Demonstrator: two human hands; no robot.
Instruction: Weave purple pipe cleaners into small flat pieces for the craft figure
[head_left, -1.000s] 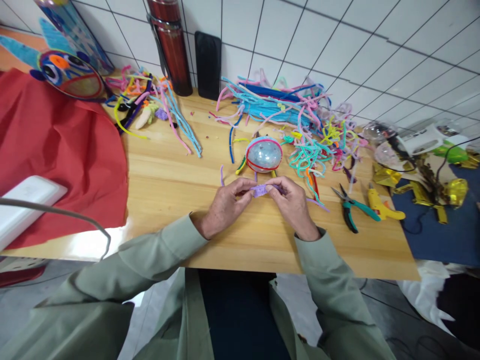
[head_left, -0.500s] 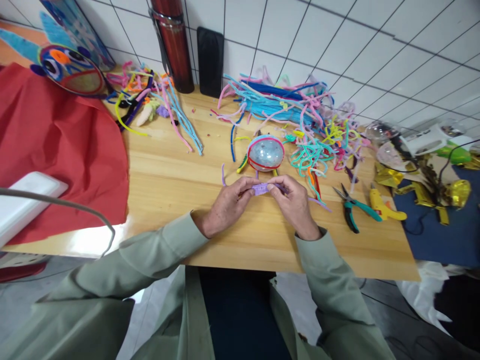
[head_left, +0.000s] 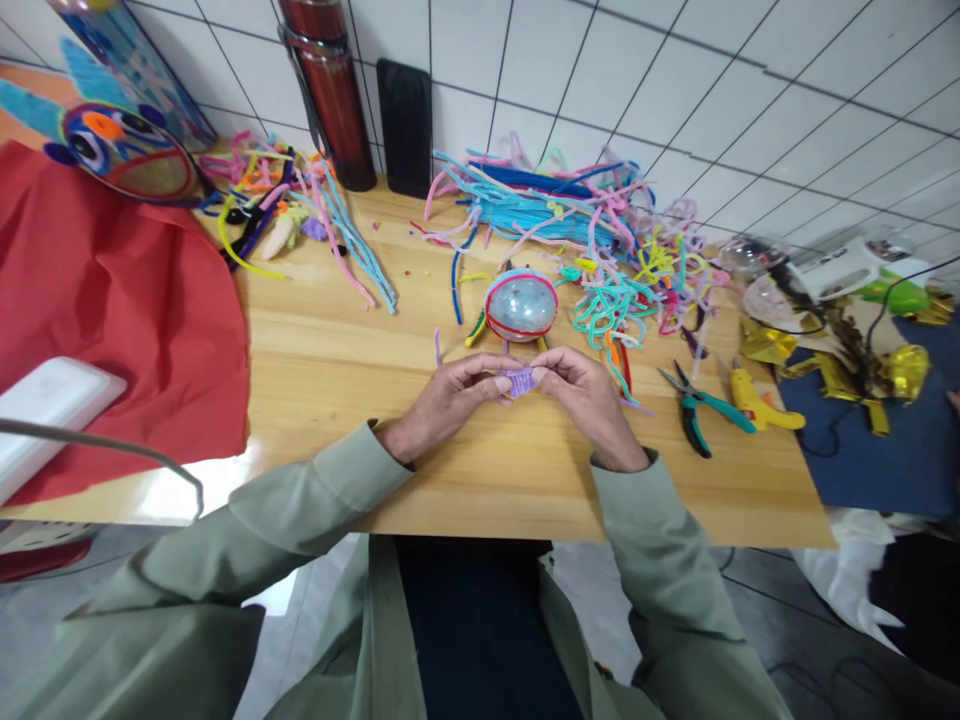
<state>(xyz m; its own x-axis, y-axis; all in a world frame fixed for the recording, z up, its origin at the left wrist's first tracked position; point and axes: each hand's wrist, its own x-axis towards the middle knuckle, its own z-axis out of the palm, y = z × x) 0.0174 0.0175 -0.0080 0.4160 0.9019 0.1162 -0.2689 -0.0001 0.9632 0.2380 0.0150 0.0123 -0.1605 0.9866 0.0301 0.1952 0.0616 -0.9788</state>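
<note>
Between my hands is a small purple piece of bent pipe cleaner [head_left: 519, 381], its rows packed side by side. My left hand [head_left: 452, 397] pinches its left end with thumb and fingers. At the right end, my right hand [head_left: 587, 396] grips it the same way. Just beyond my fingers rests a clear plastic ball [head_left: 522, 306] with a red and light blue rim, and yellow and purple strips lie around it. A short purple pipe cleaner [head_left: 437, 346] lies on the wood left of the ball.
Bundled pipe cleaners [head_left: 532, 205] and a loose tangle [head_left: 611, 305] lie toward the tiled wall. Pliers [head_left: 694, 408] and a yellow glue gun [head_left: 757, 400] are at right. A red flask [head_left: 330, 100] and black phone [head_left: 405, 125] stand behind. Red cloth [head_left: 187, 330] covers the left side.
The purple piece has tilted so more of its ridged face shows, and my left fingers have stretched further along it. The whole view has shifted slightly.
</note>
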